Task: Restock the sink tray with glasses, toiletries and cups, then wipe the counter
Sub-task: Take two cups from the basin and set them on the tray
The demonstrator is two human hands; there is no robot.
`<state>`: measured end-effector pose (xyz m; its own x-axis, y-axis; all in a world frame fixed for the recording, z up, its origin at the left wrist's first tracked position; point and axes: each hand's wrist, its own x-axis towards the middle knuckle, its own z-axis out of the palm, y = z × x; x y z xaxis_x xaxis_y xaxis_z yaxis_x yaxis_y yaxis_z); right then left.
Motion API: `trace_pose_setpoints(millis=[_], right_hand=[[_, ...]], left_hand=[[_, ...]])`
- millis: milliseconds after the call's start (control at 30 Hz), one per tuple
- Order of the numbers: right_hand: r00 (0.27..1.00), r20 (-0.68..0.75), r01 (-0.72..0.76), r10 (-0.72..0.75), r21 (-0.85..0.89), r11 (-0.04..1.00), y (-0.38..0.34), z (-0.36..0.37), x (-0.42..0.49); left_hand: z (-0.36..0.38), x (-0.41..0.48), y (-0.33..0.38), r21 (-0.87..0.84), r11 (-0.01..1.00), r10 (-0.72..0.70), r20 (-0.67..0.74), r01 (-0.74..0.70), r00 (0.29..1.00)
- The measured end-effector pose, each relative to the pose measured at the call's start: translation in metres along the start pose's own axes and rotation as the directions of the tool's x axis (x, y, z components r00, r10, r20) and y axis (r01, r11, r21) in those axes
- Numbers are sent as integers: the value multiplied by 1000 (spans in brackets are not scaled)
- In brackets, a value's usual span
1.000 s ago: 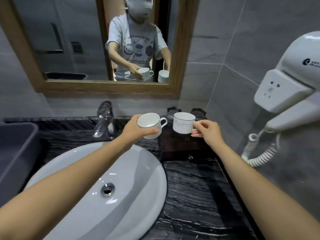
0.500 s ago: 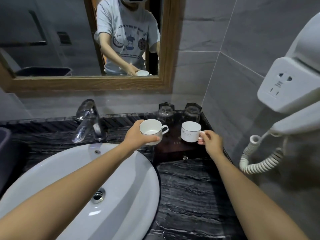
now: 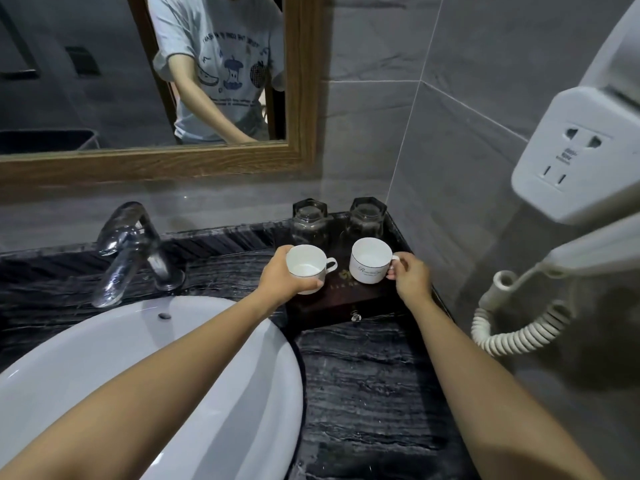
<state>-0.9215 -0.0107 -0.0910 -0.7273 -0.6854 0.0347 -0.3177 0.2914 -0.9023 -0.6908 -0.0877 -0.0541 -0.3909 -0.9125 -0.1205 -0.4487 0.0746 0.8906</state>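
The left hand cups a white ceramic cup by its body, tilted over the dark wooden tray; the right hand pinches the handle of a second white cup, which looks set down. Next, probably lower the left cup beside it. Two clear glasses stand behind; whether either cup touches the tray is unclear.

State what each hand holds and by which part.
Left hand grips the left white cup around its body; right hand pinches the right white cup by its handle.
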Motion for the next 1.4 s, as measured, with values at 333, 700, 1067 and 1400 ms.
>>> trace_pose_setpoints(millis=[333,700,1067,1400], right_hand=[[999,-32,-7,4,-109,994,-1,5,5],[1000,-18,7,-11,-207,978,-12,6,0],[996,60,-41,60,-272,961,-28,0,-3],[991,46,-95,122,-390,916,-43,-10,-35]], left_hand=[[9,16,0,105,993,50,29,-53,998],[8,22,-3,81,994,65,22,-66,998],[8,22,-2,133,986,95,31,-98,995],[-6,1,3,268,963,36,14,-39,999]])
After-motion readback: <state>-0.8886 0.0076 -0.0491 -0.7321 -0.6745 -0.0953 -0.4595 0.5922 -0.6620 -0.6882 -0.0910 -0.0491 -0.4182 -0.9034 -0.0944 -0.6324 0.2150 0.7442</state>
